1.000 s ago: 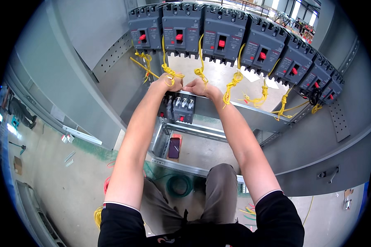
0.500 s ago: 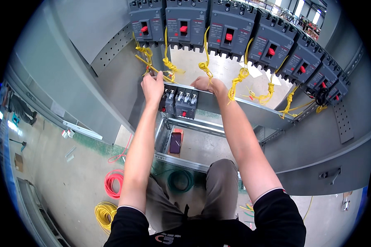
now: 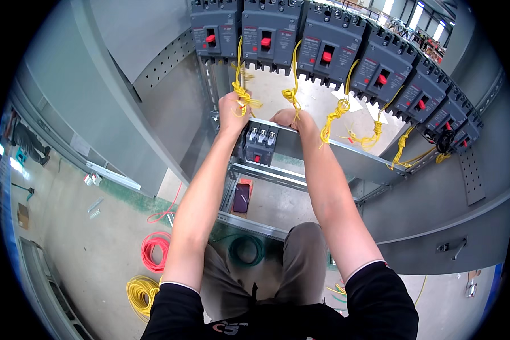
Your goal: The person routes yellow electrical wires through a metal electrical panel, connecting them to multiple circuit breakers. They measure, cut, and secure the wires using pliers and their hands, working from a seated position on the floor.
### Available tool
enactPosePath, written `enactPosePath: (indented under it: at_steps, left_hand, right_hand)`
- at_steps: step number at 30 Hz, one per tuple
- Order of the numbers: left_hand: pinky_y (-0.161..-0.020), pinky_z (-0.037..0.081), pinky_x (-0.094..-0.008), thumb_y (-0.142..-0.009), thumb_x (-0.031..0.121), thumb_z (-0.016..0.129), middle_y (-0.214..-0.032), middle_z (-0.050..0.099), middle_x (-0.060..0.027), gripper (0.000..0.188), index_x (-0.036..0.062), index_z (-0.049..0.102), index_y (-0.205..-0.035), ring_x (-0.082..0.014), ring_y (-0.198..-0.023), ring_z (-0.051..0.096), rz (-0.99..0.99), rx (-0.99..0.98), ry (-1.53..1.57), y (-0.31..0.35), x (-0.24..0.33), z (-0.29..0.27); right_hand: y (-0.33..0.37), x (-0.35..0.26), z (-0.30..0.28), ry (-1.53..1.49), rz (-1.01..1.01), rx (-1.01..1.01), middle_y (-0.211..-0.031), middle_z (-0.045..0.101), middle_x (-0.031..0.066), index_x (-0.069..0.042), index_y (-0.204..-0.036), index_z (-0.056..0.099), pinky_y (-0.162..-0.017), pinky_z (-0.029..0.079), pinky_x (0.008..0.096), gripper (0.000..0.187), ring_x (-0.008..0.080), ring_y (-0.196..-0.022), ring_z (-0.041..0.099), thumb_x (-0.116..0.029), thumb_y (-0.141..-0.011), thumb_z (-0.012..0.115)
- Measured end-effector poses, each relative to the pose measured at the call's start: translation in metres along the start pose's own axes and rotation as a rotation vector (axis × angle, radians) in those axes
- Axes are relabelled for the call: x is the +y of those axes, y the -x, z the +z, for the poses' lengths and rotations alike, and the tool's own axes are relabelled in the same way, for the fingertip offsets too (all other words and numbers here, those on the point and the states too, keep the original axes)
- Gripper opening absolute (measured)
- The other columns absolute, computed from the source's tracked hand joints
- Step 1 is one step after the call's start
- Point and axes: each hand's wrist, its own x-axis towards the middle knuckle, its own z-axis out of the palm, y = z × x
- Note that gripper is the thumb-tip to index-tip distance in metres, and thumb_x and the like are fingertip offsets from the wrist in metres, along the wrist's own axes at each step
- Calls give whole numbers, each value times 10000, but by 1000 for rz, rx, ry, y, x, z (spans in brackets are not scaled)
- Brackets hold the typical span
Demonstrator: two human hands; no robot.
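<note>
Knotted yellow wire (image 3: 241, 92) first, dangling from row of dark grey breakers (image 3: 327, 48), right in front of raised left hand (image 3: 230, 114). Fingers curled together; clamped on wire or not, cannot tell. Across to right hand (image 3: 287, 117), bent at top edge of metal crossbar (image 3: 351, 144), fingertips hidden: apart or together, cannot tell. Just below crossbar, another breaker (image 3: 259, 150). Lower still, dark phone (image 3: 241, 197). Down on floor (image 3: 113, 249), green coil (image 3: 246, 250); out left, red coil (image 3: 147, 258), yellow coil (image 3: 134, 294) beside.
</note>
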Motion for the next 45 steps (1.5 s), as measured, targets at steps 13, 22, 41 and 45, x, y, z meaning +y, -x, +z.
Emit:
enactPosePath:
  at_steps: [13, 22, 41, 45]
  left_hand:
    - [-577, 478, -430, -920, 133, 538, -753, 626, -135, 162, 15, 642, -958, -361, -698, 627, 279, 12, -389, 15, 50, 36]
    - [-495, 403, -405, -928, 204, 583, -583, 565, -169, 280, -18, 623, -762, -340, -538, 588, 257, 195, 134, 13, 29, 44]
    - [-558, 490, -376, -947, 250, 544, -692, 641, -163, 316, -25, 609, -808, -279, -597, 616, 368, -200, 94, -16, 9, 27]
    - [-534, 507, -272, -927, 129, 583, -787, 656, -98, 196, -66, 571, -906, -117, -599, 598, 3, -597, 227, -30, 17, 0]
  right_hand:
    - [-5, 7, -8, 118, 74, 100, -977, 691, 144, 52, -1049, 679, -721, 528, 362, 324, 198, -816, 664, -163, -881, 504]
    - [-9, 17, -9, -81, 22, -39, -921, 702, 122, 66, -1100, 631, -612, 559, 318, 277, 157, -715, 676, -73, -906, 492]
    - [-13, 17, -12, -186, 80, -33, -936, 700, 141, 51, -1120, 641, -554, 586, 307, 285, 143, -665, 685, -14, -873, 515]
    - [-8, 7, -6, -203, 85, -26, -873, 689, 129, 81, -1121, 605, -562, 604, 301, 284, 141, -650, 680, 28, -861, 504]
